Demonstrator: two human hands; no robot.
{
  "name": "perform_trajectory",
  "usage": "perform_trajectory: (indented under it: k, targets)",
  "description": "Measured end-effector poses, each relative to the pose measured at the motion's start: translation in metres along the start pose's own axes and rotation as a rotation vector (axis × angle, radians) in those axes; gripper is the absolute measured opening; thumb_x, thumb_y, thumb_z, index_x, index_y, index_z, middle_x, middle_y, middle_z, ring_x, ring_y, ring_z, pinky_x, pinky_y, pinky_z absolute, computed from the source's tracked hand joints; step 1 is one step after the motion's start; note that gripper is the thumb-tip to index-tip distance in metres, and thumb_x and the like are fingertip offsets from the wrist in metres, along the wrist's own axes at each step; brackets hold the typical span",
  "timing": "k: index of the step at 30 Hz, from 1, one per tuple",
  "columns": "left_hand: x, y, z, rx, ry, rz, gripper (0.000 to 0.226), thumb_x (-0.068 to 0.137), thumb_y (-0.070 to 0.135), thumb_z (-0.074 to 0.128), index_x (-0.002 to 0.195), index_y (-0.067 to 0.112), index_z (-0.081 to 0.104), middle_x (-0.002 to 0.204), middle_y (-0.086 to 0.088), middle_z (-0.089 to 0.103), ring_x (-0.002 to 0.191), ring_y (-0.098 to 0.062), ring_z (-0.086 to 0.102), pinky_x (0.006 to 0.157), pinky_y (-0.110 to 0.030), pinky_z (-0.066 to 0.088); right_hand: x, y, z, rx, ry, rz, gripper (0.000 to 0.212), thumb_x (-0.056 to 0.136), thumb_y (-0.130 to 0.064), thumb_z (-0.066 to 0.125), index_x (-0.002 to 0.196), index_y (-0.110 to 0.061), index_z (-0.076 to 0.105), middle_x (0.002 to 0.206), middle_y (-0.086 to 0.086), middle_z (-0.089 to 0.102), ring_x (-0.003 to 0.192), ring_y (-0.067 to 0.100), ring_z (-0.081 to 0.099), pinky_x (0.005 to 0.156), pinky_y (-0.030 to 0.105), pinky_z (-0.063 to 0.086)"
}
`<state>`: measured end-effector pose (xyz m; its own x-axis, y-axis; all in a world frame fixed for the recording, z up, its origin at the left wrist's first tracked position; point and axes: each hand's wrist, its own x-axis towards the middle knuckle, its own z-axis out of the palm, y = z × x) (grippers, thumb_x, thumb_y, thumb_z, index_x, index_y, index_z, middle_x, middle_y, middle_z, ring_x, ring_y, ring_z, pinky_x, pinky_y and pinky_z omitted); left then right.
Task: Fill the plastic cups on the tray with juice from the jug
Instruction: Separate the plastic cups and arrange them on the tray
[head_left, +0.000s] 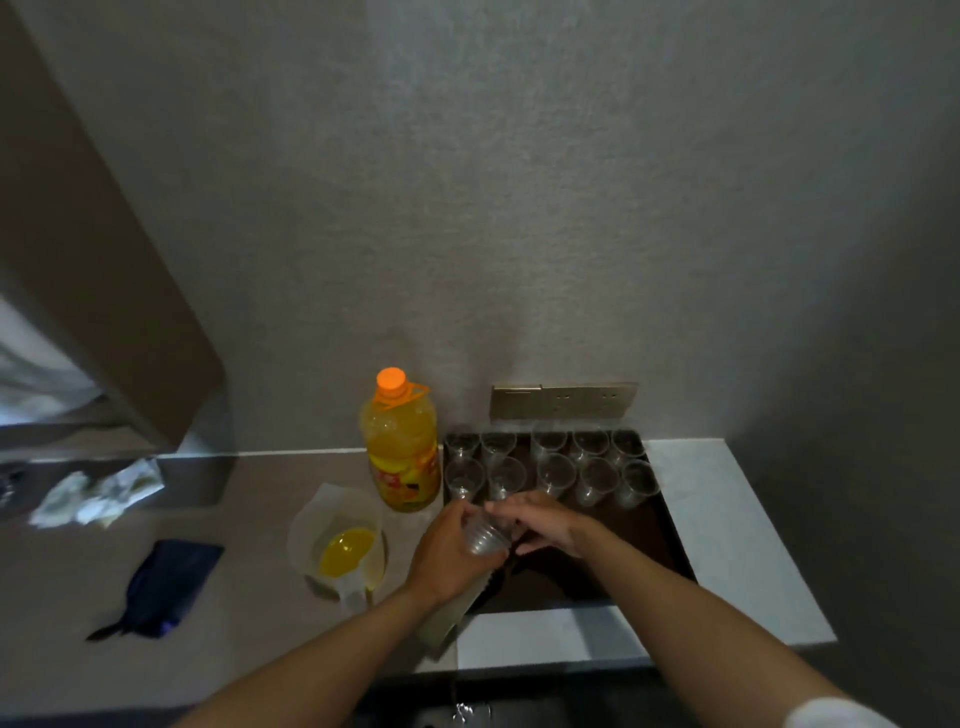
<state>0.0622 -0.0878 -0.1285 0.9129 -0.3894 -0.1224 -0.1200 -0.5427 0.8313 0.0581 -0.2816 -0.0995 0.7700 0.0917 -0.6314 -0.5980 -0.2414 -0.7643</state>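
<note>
A: Where is the stack of cups?
B: Between both hands. The left hand curls around it; the right hand pinches its top end.
A: Its axis?
B: Tilted, running roughly 11 to 5 o'clock.
A: Room?
B: The tray is bare near the hands; ten cups at 12, jug at 9.

Tray's near half lies bare (cups crowd far rows).
</note>
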Motion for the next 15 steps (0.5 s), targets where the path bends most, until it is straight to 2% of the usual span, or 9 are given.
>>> perform_trajectory:
  k: [4, 8, 11, 13, 15]
  targets:
    - [-0.013, -0.004, 0.0, -0.056, 0.031, -0.084, 0.069, 0.06, 0.051, 0.087, 0.117, 0.032, 0.051, 0.101, 0.013, 0.064, 0.089, 0.0, 0.062, 0.077, -0.029, 0.055, -0.001, 0.003, -0.006, 0.1, 0.062, -0.007, 0.044, 0.092, -0.049, 0.071, 0.123, -0.018, 0.064, 0.12, 0.001, 0.065, 0.112, 0.017, 0.06, 0.094, 0.034, 0.055]
    - [-0.022, -0.011, 0.002, -0.057, 0.094, -0.181, 0.074, 0.06, 0.051, 0.084, 0.12, 0.032, 0.046, 0.105, 0.011, 0.061, 0.093, -0.005, 0.061, 0.08, -0.034, 0.056, 0.005, 0.007, -0.005, 0.142, 0.223, -0.05, 0.039, 0.091, -0.046, 0.073, 0.119, -0.021, 0.059, 0.122, 0.004, 0.06, 0.108, 0.019, 0.058, 0.082, 0.033, 0.053]
    - [-0.027, -0.014, -0.001, -0.03, 0.116, -0.201, 0.07, 0.066, 0.045, 0.085, 0.12, 0.032, 0.043, 0.108, 0.014, 0.056, 0.094, -0.002, 0.055, 0.081, -0.031, 0.053, 0.01, 0.007, 0.003, 0.048, 0.236, -0.081, 0.038, 0.09, -0.041, 0.075, 0.117, -0.026, 0.053, 0.117, 0.004, 0.062, 0.104, 0.021, 0.061, 0.073, 0.033, 0.055]
    - [-0.03, -0.016, -0.004, -0.004, 0.123, -0.193, 0.065, 0.07, 0.043, 0.084, 0.118, 0.035, 0.041, 0.112, 0.014, 0.052, 0.096, -0.001, 0.052, 0.085, -0.032, 0.052, 0.017, 0.01, 0.012, -0.077, 0.231, -0.13, 0.041, 0.089, -0.037, 0.078, 0.117, -0.024, 0.051, 0.107, 0.002, 0.064, 0.094, 0.019, 0.064, 0.066, 0.033, 0.057]
    - [-0.031, -0.02, -0.007, 0.011, 0.124, -0.192, 0.067, 0.071, 0.045, 0.081, 0.122, 0.036, 0.038, 0.117, 0.012, 0.048, 0.1, -0.004, 0.052, 0.087, -0.032, 0.052, 0.028, 0.017, 0.019, -0.269, 0.29, -0.201, 0.045, 0.082, -0.034, 0.084, 0.113, -0.027, 0.052, 0.107, 0.001, 0.064, 0.095, 0.017, 0.065, 0.072, 0.033, 0.059]
